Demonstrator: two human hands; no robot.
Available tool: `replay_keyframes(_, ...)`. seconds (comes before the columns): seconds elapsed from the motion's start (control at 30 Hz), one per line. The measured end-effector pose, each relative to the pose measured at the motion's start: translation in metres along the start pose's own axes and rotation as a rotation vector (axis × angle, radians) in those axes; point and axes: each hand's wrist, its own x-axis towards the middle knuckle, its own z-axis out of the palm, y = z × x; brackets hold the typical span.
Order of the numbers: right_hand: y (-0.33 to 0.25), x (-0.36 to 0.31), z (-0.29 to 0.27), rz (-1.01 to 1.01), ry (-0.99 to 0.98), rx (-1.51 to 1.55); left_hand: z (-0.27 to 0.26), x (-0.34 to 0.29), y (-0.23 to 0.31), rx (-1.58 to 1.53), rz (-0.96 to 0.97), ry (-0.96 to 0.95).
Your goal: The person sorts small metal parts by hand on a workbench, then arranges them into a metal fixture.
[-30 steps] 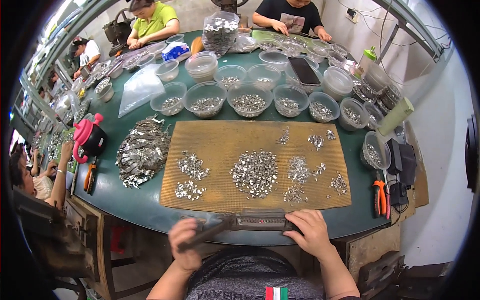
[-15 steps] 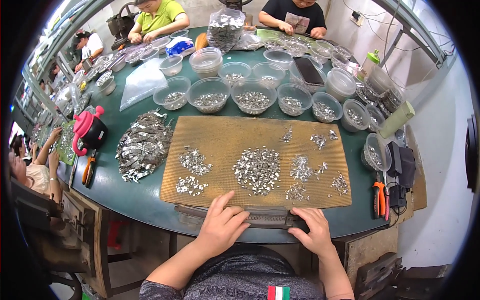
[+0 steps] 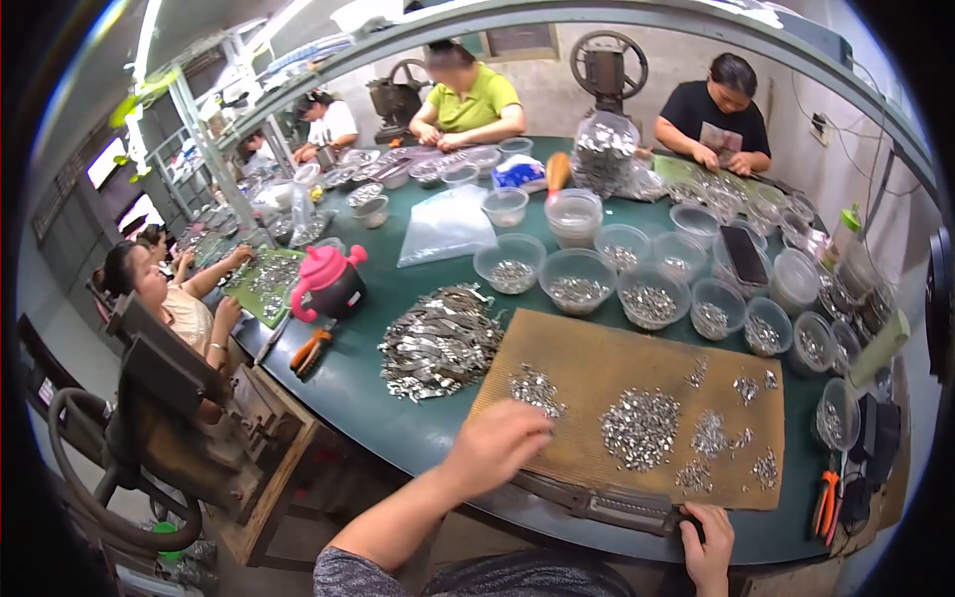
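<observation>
The left hand (image 3: pixel 500 441) has been moved off the jig (image 3: pixel 629 508) toward the left pile (image 3: pixel 538 389); whether a part is pinched cannot be told. The jig, along the near edge of the mat (image 3: pixel 577 348), is now gripped by the right hand (image 3: pixel 708 543) alone.

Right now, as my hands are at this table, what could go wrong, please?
1. The left hand is close to the left pile of small metal pieces; a brush of the fingers could scatter it.
2. The metal bar lies near the front edge of the table, beside the right hand; a push could perhaps drop it.
3. The phone seems to rest on a bowl and might slide if bumped.
</observation>
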Motion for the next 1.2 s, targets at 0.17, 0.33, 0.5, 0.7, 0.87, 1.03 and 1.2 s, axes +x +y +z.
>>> replay_keyframes(0.17, 0.002, -0.001, 0.000, -0.029, -0.084, -0.082, -0.071, 0.017, -0.066, 0.134, -0.309, 0.202)
replay_keyframes(0.33, -0.005, 0.005, 0.003, -0.074, -0.039, -0.098, -0.105, -0.001, -0.134, 0.580, -0.443, 0.222)
replay_keyframes(0.5, -0.007, 0.005, 0.006, -0.070, -0.051, -0.108, -0.060, -0.025, -0.116, 0.521, -0.260, 0.231)
replay_keyframes(0.7, -0.008, 0.003, 0.000, -0.128, -0.051, -0.101, 0.020, -0.034, -0.022, 0.145, 0.007, 0.065)
replay_keyframes(0.87, 0.001, 0.029, -0.017, -0.119, 0.170, -0.190, 0.075, -0.036, 0.034, -0.180, 0.159, -0.119)
replay_keyframes(1.03, 0.033, 0.073, -0.031, -0.045, 0.051, -0.499, 0.083, -0.039, 0.040, -0.087, 0.143, -0.151)
replay_keyframes(1.2, 0.055, 0.070, -0.035, -0.101, -0.065, -0.570, 0.087, -0.031, 0.045, -0.077, 0.110, -0.176)
